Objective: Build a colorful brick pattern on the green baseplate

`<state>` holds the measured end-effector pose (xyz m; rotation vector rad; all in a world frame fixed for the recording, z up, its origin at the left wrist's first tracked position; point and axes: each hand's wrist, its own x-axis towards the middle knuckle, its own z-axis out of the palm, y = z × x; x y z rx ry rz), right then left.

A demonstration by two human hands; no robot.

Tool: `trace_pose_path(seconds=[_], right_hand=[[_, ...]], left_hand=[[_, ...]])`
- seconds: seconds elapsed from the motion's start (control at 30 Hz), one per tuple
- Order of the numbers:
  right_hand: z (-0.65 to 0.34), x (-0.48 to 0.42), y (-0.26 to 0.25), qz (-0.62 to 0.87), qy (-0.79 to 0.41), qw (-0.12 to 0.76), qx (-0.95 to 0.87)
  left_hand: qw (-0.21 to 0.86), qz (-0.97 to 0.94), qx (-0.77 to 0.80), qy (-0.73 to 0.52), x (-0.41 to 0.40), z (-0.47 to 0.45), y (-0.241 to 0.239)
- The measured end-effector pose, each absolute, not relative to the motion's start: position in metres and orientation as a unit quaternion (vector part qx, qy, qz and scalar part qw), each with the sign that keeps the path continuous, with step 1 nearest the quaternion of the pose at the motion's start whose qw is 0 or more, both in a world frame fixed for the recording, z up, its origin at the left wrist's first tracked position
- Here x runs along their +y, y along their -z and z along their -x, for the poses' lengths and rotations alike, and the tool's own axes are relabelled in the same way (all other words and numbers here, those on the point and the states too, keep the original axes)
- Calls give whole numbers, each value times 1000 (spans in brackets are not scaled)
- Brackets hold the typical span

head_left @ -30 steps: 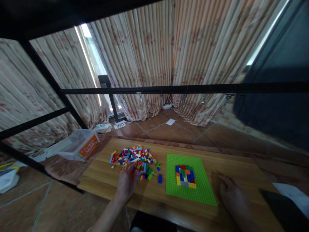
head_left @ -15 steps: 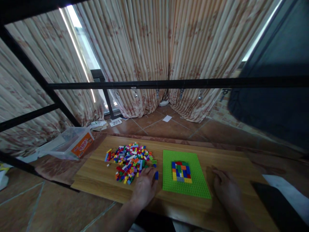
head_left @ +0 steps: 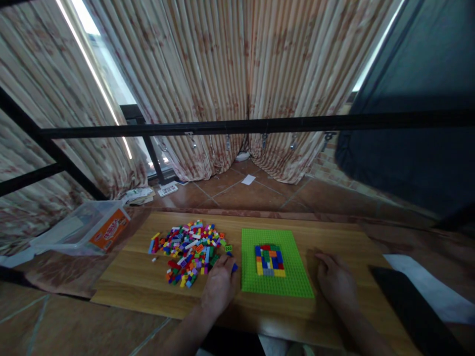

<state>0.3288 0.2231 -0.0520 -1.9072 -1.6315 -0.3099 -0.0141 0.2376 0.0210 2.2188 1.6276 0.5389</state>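
Note:
My left hand [head_left: 219, 281] is at the right edge of a pile of small colored bricks [head_left: 193, 244]. Its fingers are bent down and together, with a blue brick [head_left: 234, 268] at the fingertips. Beside it lies a green baseplate [head_left: 256, 287]. On the plate sits a small rectangular build [head_left: 270, 260] of red, blue, orange, green, white, grey and yellow bricks. My right hand [head_left: 336, 281] rests on the table right of the plate, fingers loosely bent and slightly apart, with nothing visible in them.
The wooden table [head_left: 156, 296] carries everything. A clear plastic box [head_left: 79, 237] with an orange label stands at the left. A dark flat object [head_left: 411, 306] and white paper [head_left: 426, 282] lie at the right. A black metal rail [head_left: 218, 127] crosses in front of the curtains.
The whole view has shifted, so things appear farther left. The blue brick by my left fingers has turned and sits at a tilt. My right hand stays beside the plate.

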Motion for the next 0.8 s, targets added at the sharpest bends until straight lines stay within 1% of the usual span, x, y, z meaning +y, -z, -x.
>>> trace_pose_path(seconds=[0.3,0.5,0.63,0.8], right_hand=[[-327,221,48,722,111,302,-612],[-329,222,51,718,120,302,-615],[-330,223,54,717,116,300,-619],[-330,223,54,720,116,301,-615]], left_hand=[[169,-782,565,-202,233,15,-21],[218,-763,575,-200,224,20,-21],[261,-766,551,-204,224,20,-27],[277,-777,538,-171,232,16,-36]])
